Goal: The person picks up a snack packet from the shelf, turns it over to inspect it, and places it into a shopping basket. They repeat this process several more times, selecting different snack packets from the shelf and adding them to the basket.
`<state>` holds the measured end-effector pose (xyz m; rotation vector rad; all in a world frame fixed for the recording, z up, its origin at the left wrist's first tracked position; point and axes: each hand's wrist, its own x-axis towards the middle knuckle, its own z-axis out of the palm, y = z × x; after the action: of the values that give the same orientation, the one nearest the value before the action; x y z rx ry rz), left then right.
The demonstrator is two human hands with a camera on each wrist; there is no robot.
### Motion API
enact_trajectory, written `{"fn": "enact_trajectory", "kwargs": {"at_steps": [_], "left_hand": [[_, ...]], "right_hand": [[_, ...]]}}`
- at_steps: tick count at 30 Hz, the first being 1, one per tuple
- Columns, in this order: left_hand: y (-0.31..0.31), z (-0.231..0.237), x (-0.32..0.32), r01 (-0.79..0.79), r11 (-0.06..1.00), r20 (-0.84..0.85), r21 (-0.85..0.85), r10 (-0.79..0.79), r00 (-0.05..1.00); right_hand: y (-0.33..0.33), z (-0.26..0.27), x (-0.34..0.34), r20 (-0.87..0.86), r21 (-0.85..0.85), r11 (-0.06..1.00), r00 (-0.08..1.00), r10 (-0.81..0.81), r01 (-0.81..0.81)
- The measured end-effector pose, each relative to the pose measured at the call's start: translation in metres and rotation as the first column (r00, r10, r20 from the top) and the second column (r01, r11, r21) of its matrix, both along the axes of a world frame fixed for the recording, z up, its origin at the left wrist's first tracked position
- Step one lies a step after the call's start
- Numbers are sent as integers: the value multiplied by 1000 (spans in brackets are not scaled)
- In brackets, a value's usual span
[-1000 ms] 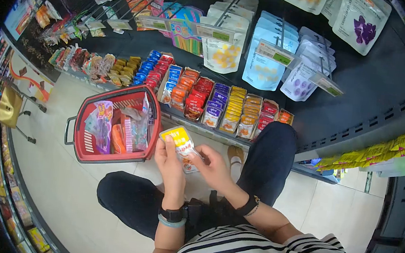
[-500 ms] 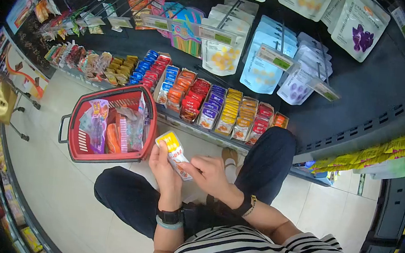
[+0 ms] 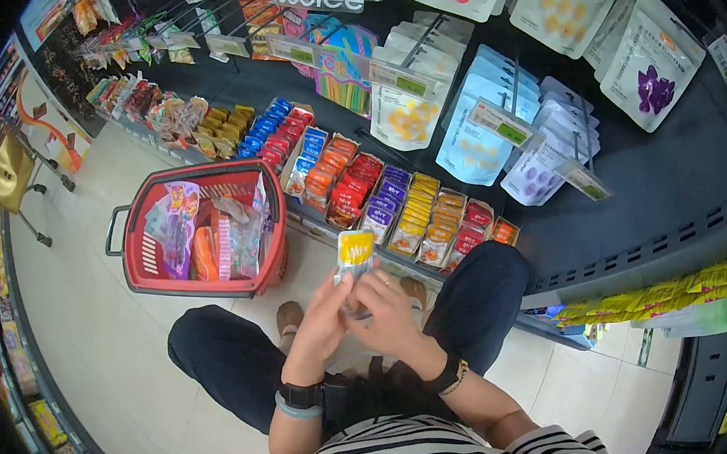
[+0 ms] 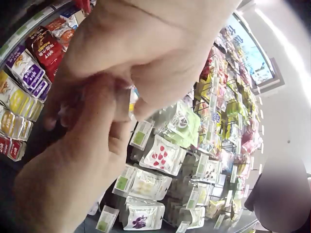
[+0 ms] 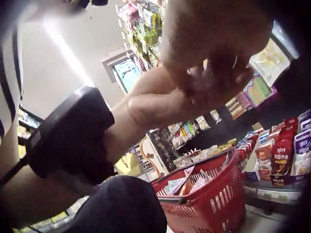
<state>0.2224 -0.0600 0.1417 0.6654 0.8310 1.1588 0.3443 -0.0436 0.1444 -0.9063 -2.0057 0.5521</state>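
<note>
A small snack packet point(image 3: 354, 248) with a yellow top and a silvery lower part stands upright between the two hands in the head view. My left hand point(image 3: 324, 315) grips its lower left side, thumb along the packet. From the right, my right hand point(image 3: 386, 315) closes its curled fingers on the lower part, covering much of it. Both hands meet closely in the left wrist view, where the right hand point(image 4: 150, 43) lies over the fingers of the left hand point(image 4: 92, 141) and hides nearly all of the packet.
A red shopping basket point(image 3: 200, 288) with several bagged snacks stands on the floor to the left. Ahead, boxes of small snack packets point(image 3: 349, 192) line the low shelf. Pouches point(image 3: 475, 141) hang on hooks above. Bent knees point(image 3: 484, 291) flank the hands.
Both hands and the packet have moved right, away from the basket. The packet has turned more upright, and the right hand's fingers now cover more of its lower part.
</note>
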Motion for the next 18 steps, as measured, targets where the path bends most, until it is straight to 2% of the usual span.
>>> {"fn": "enact_trajectory", "kwargs": {"at_steps": [1, 2, 4, 5, 7, 8, 10, 14, 17, 18], "left_hand": [[1, -2, 0, -60, 995, -40, -82, 57, 998], [4, -3, -2, -60, 995, -36, -76, 57, 998], [5, 5, -7, -99, 994, 162, -50, 106, 981], [5, 11, -8, -92, 995, 200, -47, 99, 975], [4, 12, -10, -82, 995, 231, -51, 91, 969], [4, 13, -11, -55, 997, 265, -45, 65, 962], [2, 22, -6, -63, 998, 260, -31, 69, 963], [1, 27, -2, -43, 999, 323, -22, 48, 945], [-2, 28, -2, -47, 999, 300, -3, 46, 953], [-4, 26, -3, -83, 996, 240, -27, 87, 967]], "right_hand": [[0, 4, 4, 48, -61, 994, 995, 90, -87], [-1, 5, 7, 53, -55, 995, 995, 90, -87], [-3, 5, 9, -120, -147, 986, 991, 66, -83], [-2, 4, 10, -122, -150, 984, 989, 79, -97], [0, 1, 11, -343, -346, 933, 912, -226, 101], [1, 2, 11, -348, -350, 933, 913, -215, 86], [1, 6, 14, -456, -572, 814, 863, -220, -95], [-3, 4, 18, -467, -582, 786, 877, -114, -208], [-8, 7, 17, -486, -569, 805, 859, -161, -171], [-9, 9, 17, -487, -568, 805, 859, -158, -174]]}}
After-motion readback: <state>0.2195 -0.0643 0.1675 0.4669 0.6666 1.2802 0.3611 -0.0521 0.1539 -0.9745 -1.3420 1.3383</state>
